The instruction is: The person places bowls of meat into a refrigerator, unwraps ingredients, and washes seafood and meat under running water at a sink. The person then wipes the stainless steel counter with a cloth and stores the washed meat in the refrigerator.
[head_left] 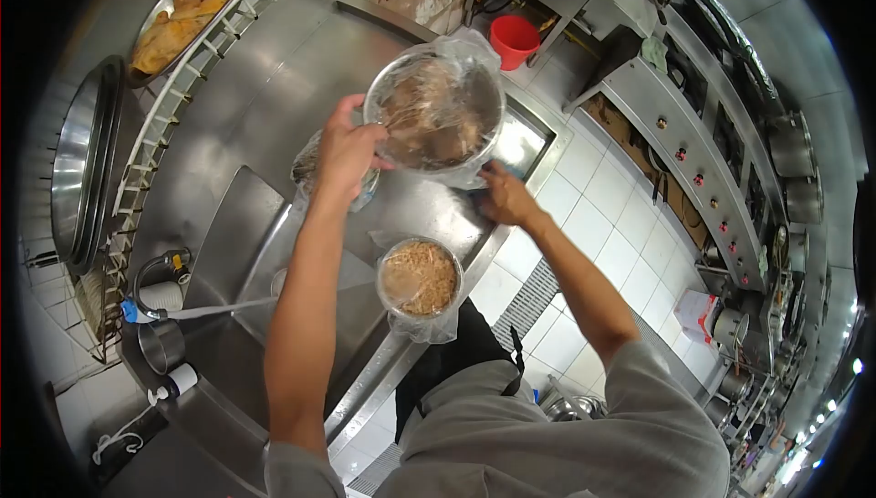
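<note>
A round metal bowl (497, 124) of brownish food is covered with crinkled clear plastic wrap (474, 46), whose loose edges hang past the rim. My left hand (351, 153) is closed on the bowl's left rim. At the lower right of the bowl, my right hand (507, 195) has its fingers curled at the hanging wrap; its fingertips are partly hidden. Nearer my body stands a smaller round container (420, 277) of shredded light-brown food, with plastic film around its base. Behind my left wrist lies a partly hidden plastic-wrapped bundle (308, 162).
Under my hands is a steel counter (265, 87) with a sink (233, 233) and faucet (162, 265) at left. A wire rack (173, 96) runs along the left side, beside a tray of poultry (187, 19). A red bucket (514, 40) and a stove (680, 146) stand across the tiled floor.
</note>
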`<move>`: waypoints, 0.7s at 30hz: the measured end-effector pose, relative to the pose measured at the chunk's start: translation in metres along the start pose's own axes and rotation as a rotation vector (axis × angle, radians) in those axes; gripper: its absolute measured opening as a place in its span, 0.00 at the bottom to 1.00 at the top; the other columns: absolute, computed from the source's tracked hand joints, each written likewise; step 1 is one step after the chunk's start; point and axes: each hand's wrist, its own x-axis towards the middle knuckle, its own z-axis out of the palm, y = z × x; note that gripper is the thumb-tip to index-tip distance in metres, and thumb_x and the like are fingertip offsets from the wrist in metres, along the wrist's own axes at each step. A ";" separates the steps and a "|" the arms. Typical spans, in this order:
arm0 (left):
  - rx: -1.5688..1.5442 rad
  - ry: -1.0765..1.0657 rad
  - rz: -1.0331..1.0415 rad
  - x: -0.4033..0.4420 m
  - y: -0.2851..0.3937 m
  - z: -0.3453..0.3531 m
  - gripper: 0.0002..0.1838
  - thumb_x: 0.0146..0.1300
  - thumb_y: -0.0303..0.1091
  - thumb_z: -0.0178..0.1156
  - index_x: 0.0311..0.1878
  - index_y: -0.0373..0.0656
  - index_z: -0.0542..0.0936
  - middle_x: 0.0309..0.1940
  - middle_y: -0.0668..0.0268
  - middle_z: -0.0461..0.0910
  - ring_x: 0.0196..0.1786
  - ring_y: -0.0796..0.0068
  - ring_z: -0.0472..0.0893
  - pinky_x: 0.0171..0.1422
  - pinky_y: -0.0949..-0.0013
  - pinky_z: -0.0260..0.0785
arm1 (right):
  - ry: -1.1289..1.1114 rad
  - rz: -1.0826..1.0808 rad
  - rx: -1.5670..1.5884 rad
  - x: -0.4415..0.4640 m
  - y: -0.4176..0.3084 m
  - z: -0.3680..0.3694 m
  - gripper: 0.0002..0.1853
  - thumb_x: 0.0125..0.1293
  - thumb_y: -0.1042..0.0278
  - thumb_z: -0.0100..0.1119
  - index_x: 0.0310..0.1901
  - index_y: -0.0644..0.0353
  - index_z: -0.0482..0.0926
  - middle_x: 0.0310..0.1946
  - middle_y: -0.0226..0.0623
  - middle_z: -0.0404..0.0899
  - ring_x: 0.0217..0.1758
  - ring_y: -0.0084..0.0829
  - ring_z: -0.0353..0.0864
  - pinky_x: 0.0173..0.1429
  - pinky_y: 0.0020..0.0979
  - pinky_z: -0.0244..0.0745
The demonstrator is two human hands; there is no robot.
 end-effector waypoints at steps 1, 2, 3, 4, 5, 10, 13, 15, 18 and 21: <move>-0.002 -0.002 0.002 0.004 -0.002 0.011 0.25 0.55 0.21 0.56 0.59 0.40 0.69 0.38 0.57 0.80 0.31 0.70 0.81 0.22 0.70 0.76 | -0.004 -0.001 0.118 -0.003 -0.013 0.008 0.27 0.51 0.73 0.55 0.57 0.57 0.75 0.50 0.56 0.74 0.49 0.57 0.77 0.56 0.46 0.74; -0.004 -0.033 -0.020 0.009 -0.005 0.024 0.24 0.55 0.20 0.56 0.58 0.40 0.70 0.38 0.57 0.79 0.31 0.69 0.81 0.22 0.69 0.76 | -0.008 -0.002 0.235 -0.005 -0.022 0.013 0.24 0.51 0.75 0.54 0.54 0.60 0.77 0.50 0.55 0.76 0.50 0.56 0.77 0.57 0.45 0.73; -0.004 -0.063 -0.042 0.012 -0.010 0.036 0.24 0.54 0.20 0.56 0.57 0.40 0.70 0.39 0.56 0.79 0.31 0.67 0.81 0.22 0.68 0.76 | -0.067 0.136 0.291 -0.006 -0.026 0.016 0.21 0.52 0.75 0.53 0.51 0.60 0.78 0.50 0.54 0.78 0.53 0.53 0.77 0.58 0.44 0.73; -0.004 -0.063 -0.040 0.012 -0.016 0.050 0.24 0.54 0.20 0.56 0.57 0.40 0.70 0.39 0.56 0.79 0.31 0.67 0.81 0.22 0.68 0.76 | 0.074 0.143 0.170 -0.011 -0.026 0.013 0.20 0.53 0.74 0.54 0.50 0.60 0.79 0.48 0.53 0.79 0.53 0.52 0.77 0.58 0.43 0.73; -0.003 -0.094 -0.045 0.015 -0.022 0.063 0.24 0.54 0.20 0.56 0.56 0.40 0.71 0.39 0.57 0.79 0.31 0.67 0.81 0.23 0.68 0.77 | 0.217 0.145 0.050 -0.013 -0.022 0.008 0.18 0.54 0.73 0.55 0.48 0.59 0.80 0.47 0.53 0.80 0.53 0.51 0.78 0.57 0.43 0.73; 0.008 -0.124 -0.043 0.008 -0.030 0.095 0.20 0.53 0.20 0.56 0.53 0.40 0.74 0.38 0.59 0.79 0.32 0.67 0.81 0.22 0.67 0.78 | 0.327 0.206 0.476 -0.014 0.069 -0.001 0.14 0.59 0.63 0.57 0.46 0.57 0.82 0.43 0.45 0.83 0.47 0.48 0.80 0.53 0.42 0.74; 0.114 -0.145 -0.029 0.015 -0.051 0.110 0.19 0.55 0.22 0.54 0.52 0.38 0.73 0.38 0.52 0.82 0.27 0.62 0.85 0.22 0.64 0.79 | 0.283 -0.139 -0.321 -0.004 0.041 0.023 0.18 0.63 0.67 0.54 0.53 0.63 0.76 0.48 0.52 0.79 0.51 0.49 0.79 0.55 0.43 0.75; 0.179 -0.115 -0.012 0.016 -0.070 0.120 0.19 0.56 0.23 0.53 0.53 0.39 0.73 0.38 0.49 0.82 0.23 0.59 0.84 0.24 0.63 0.79 | 0.057 0.218 -0.284 -0.018 -0.010 0.054 0.18 0.63 0.67 0.50 0.52 0.65 0.76 0.50 0.59 0.76 0.52 0.54 0.77 0.52 0.45 0.76; 0.283 -0.110 -0.113 0.007 -0.079 0.129 0.22 0.55 0.23 0.52 0.56 0.39 0.72 0.39 0.44 0.82 0.20 0.57 0.83 0.24 0.61 0.78 | 0.264 0.020 -0.062 -0.026 -0.050 0.069 0.18 0.61 0.68 0.51 0.51 0.67 0.76 0.48 0.60 0.74 0.50 0.56 0.76 0.49 0.47 0.76; 0.292 -0.084 -0.153 0.009 -0.097 0.128 0.23 0.55 0.23 0.52 0.56 0.38 0.71 0.39 0.44 0.82 0.21 0.57 0.84 0.25 0.61 0.78 | 0.066 0.192 -0.023 -0.028 -0.065 0.074 0.21 0.58 0.71 0.50 0.55 0.58 0.74 0.54 0.56 0.70 0.47 0.57 0.75 0.49 0.50 0.77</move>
